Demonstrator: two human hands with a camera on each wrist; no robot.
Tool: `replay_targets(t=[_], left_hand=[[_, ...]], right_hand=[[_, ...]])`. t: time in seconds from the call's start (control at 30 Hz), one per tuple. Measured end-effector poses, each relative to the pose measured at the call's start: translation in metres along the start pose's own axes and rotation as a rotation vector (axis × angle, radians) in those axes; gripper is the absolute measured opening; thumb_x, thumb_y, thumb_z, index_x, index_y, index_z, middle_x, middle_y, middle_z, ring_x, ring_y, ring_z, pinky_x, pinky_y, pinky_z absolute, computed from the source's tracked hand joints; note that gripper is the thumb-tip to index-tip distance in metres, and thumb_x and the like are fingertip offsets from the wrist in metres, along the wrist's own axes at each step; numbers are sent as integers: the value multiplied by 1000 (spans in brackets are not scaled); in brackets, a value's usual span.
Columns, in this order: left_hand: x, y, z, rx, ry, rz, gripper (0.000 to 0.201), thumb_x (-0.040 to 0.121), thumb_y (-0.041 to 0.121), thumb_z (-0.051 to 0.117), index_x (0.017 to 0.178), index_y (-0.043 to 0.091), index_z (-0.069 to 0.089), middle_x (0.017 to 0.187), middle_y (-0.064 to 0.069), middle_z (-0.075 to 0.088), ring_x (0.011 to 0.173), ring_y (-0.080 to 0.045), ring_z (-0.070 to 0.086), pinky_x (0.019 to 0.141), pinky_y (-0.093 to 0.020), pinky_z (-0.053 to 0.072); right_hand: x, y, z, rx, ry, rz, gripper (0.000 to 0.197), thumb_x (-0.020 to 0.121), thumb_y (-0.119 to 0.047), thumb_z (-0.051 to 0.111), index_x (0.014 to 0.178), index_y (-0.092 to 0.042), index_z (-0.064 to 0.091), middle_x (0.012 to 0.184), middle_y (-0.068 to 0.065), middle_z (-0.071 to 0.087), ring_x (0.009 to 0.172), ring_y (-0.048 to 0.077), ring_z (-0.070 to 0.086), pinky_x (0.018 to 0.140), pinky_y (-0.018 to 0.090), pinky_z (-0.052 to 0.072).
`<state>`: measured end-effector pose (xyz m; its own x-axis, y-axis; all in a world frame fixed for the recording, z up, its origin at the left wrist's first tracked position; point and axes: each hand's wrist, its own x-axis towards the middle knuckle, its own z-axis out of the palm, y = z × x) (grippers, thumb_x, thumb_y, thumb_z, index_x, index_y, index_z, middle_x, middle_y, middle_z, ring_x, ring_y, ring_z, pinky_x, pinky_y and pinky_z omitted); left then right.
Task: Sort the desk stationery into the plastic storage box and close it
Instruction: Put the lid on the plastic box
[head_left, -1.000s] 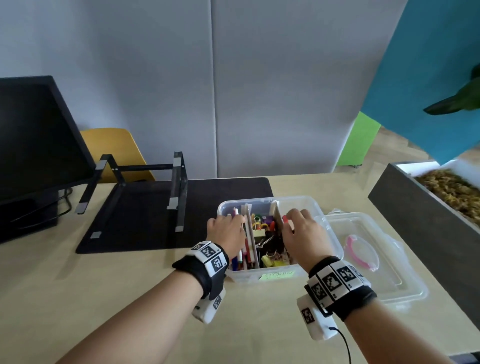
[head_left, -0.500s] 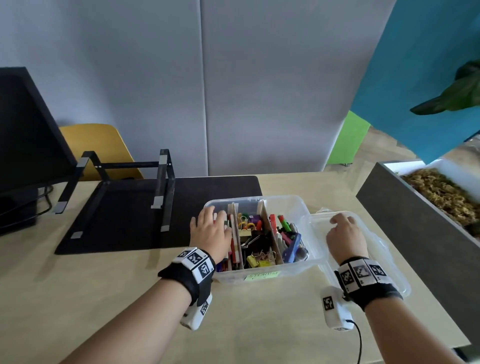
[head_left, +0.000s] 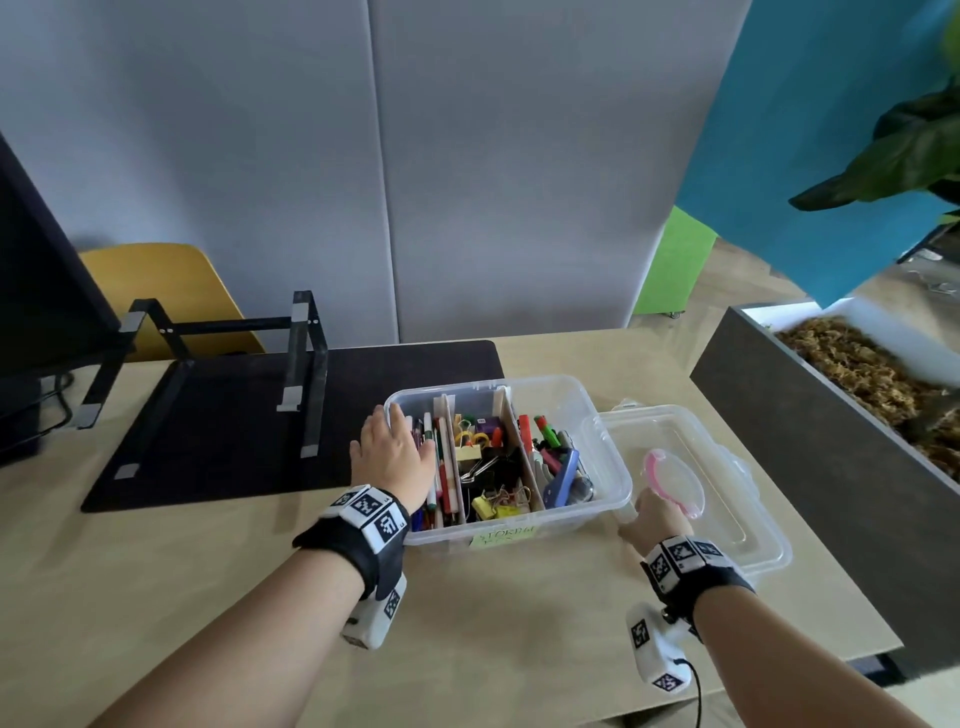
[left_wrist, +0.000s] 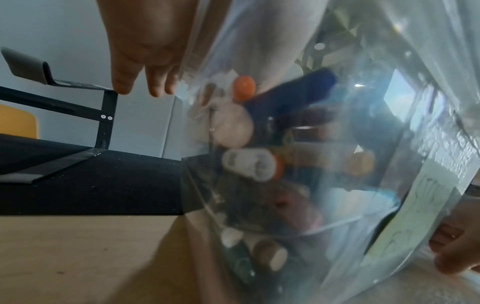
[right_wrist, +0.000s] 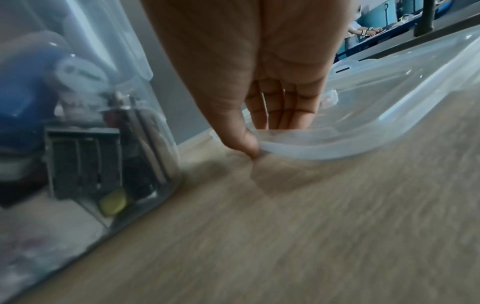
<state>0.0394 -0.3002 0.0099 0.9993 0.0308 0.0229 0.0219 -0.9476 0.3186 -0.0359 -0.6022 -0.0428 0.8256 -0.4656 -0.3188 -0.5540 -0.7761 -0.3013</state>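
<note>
The clear plastic storage box (head_left: 545, 383) stands open on the desk, with wooden dividers between pens, binder clips and markers. A green label (head_left: 501, 536) is stuck on its front wall. My left hand (head_left: 390, 451) rests flat on the box's left rim, fingers straight (left_wrist: 153, 84). The clear lid (head_left: 748, 525) with a pink handle (head_left: 671, 480) lies just right of the box. My right hand (head_left: 652, 512) pinches the lid's near left corner. In the right wrist view its thumb (right_wrist: 244, 142) sits at the edge of the lid (right_wrist: 363, 127) and the fingers are over it.
A black desk mat (head_left: 234, 431) with a metal laptop stand (head_left: 301, 374) lies left of the box. A monitor (head_left: 36, 291) stands at the far left. A grey planter (head_left: 831, 431) runs along the desk's right side. A yellow chair (head_left: 166, 286) is behind the desk.
My right hand left the box, crossed to the lid, then drew back to its near left corner and pinched it. The left hand stayed on the box's left rim.
</note>
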Motion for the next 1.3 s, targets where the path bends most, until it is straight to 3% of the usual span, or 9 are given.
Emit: replay_targets(t=[0.1, 0.17, 0.27, 0.47, 0.63, 0.9, 1.03, 1.2, 1.3], left_hand=[[-1, 0, 0, -32, -1, -7, 70, 95, 40, 43, 149, 7, 14, 155, -12, 22, 141, -27, 26, 112, -47, 31], [-1, 0, 0, -44, 3, -13, 72, 95, 40, 44, 149, 6, 11, 156, -12, 20, 142, -27, 25, 113, -46, 30], [-1, 0, 0, -51, -2, -12, 73, 95, 41, 44, 150, 6, 10, 157, -12, 17, 143, -26, 23, 114, -45, 29], [1, -5, -2, -116, 31, -11, 64, 94, 38, 45, 146, 7, 25, 149, -10, 34, 138, -26, 31, 110, -44, 33], [11, -13, -25, -228, 226, 131, 41, 90, 25, 59, 125, 6, 54, 129, -12, 55, 124, -26, 46, 106, -37, 38], [14, -20, -78, -398, 270, 265, 53, 89, 22, 63, 136, 11, 43, 142, -7, 42, 132, -22, 39, 108, -33, 33], [12, -24, -96, -462, 189, 271, 76, 86, 27, 67, 148, 19, 24, 156, -4, 25, 142, -20, 28, 112, -39, 30], [13, -35, -103, -638, 256, 373, 67, 80, 16, 73, 137, 17, 38, 145, -5, 38, 134, -17, 39, 111, -45, 36], [15, -39, -110, -786, 369, 309, 68, 76, 10, 77, 132, 11, 37, 140, -8, 40, 127, -11, 40, 110, -37, 37]], right_hand=[[-1, 0, -12, 1, 13, 13, 23, 76, -16, 68, 79, -12, 45, 62, -1, 47, 61, 16, 49, 55, 26, 46], [-2, -1, -21, 34, 66, 14, 30, 75, -16, 69, 96, -15, 48, 60, -2, 47, 59, 16, 49, 66, 33, 52], [0, -2, -37, 101, 136, 26, 54, 76, -13, 65, 125, -2, 45, 87, 6, 57, 83, 26, 57, 82, 34, 48], [-7, -10, -72, 133, 250, -42, 30, 79, 2, 50, 108, -5, 48, 110, 17, 56, 96, 33, 55, 72, 30, 39], [-27, -41, -110, 184, 384, -238, 30, 77, 4, 49, 105, -7, 49, 105, 15, 53, 81, 29, 48, 67, 31, 36], [-72, -99, -148, 172, 543, -727, 35, 77, 6, 55, 107, -11, 62, 88, -1, 54, 81, 23, 51, 69, 23, 32], [-89, -118, -149, 154, 546, -939, 36, 78, 6, 61, 109, -9, 67, 93, 6, 66, 86, 23, 58, 76, 24, 38], [-99, -130, -150, 195, 545, -1060, 29, 78, 2, 69, 105, -8, 70, 84, -2, 62, 77, 14, 53, 72, 21, 39], [-101, -131, -154, 212, 531, -1101, 28, 76, 1, 70, 102, -9, 72, 86, -1, 65, 75, 16, 56, 69, 14, 37]])
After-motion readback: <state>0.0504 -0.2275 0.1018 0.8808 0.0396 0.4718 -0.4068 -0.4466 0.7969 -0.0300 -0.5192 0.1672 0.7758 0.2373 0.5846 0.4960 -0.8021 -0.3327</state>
